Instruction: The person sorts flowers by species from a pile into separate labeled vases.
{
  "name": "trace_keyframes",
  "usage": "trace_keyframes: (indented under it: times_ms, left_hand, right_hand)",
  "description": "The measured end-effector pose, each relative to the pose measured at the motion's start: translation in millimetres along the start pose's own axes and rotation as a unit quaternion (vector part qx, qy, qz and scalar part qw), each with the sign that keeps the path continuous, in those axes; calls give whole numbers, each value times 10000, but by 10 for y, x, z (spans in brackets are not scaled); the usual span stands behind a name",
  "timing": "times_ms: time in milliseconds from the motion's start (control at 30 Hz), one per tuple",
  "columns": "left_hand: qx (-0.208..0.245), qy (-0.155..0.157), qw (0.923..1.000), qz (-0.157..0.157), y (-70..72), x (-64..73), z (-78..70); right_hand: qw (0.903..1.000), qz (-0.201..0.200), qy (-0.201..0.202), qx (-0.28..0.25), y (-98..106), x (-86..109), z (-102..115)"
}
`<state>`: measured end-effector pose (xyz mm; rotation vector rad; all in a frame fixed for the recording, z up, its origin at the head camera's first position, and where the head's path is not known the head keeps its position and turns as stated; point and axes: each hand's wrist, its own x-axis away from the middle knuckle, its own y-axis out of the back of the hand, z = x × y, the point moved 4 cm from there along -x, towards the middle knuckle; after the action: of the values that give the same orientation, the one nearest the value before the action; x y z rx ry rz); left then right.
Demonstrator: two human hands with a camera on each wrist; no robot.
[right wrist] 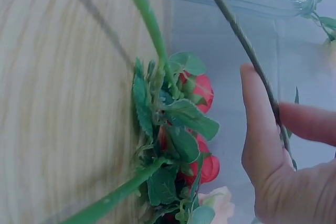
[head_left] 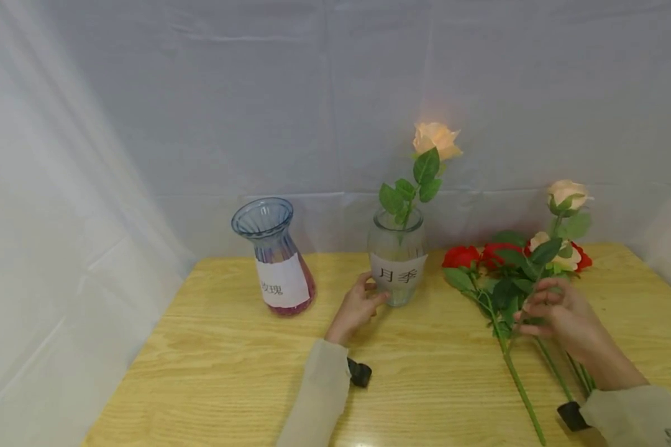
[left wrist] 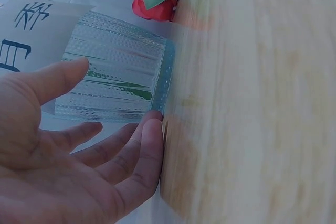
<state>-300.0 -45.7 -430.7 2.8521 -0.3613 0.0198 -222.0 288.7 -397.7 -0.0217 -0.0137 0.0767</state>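
Note:
My right hand (head_left: 561, 316) pinches the stem of a cream rose (head_left: 569, 195) between thumb and fingers, its bloom upright above the other flowers. In the right wrist view the bare stem (right wrist: 244, 38) sticks out past my fingers. My left hand (head_left: 359, 308) is at the lower left side of a clear glass vase (head_left: 399, 242), thumb in front and fingers loosely bent beside the base. The vase bears a white label (left wrist: 44, 30) with dark characters. Another cream rose (head_left: 437, 139) stands in it, leaning right.
Left of my left hand stands a blue and pink glass vase (head_left: 282, 261) with a white label. Red roses (head_left: 461, 256) and a cream rose (head_left: 573, 257) lie on the wooden table (head_left: 229, 372), stems toward me. White cloth (head_left: 257, 112) hangs behind.

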Motion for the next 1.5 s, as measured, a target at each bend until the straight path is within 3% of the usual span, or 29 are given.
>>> trace_keyframes:
  times_ms: [300,533,833,1167,1500]
  left_hand:
    - [-79,-55,10000,18,-4,18,-33]
    - [-82,-50,9999,31,4,15,-35]
    - [-192,-151,9997,72,3,13,-34]
    - [-153,-91,9998,37,14,9,-4]
    - [-163,3,9999,9,6,18,-8]
  right_hand:
    - [9965,-279,455,-650,-15,-21,110]
    - [9934,-386,728,-798,-45,-26,166]
    - [9826,-576,1146,-1344,-67,-43,240]
    - [9761,-788,1168,-1655,-175,-93,319]
    - [9549,-1112,1337,-2407,-285,-121,415]
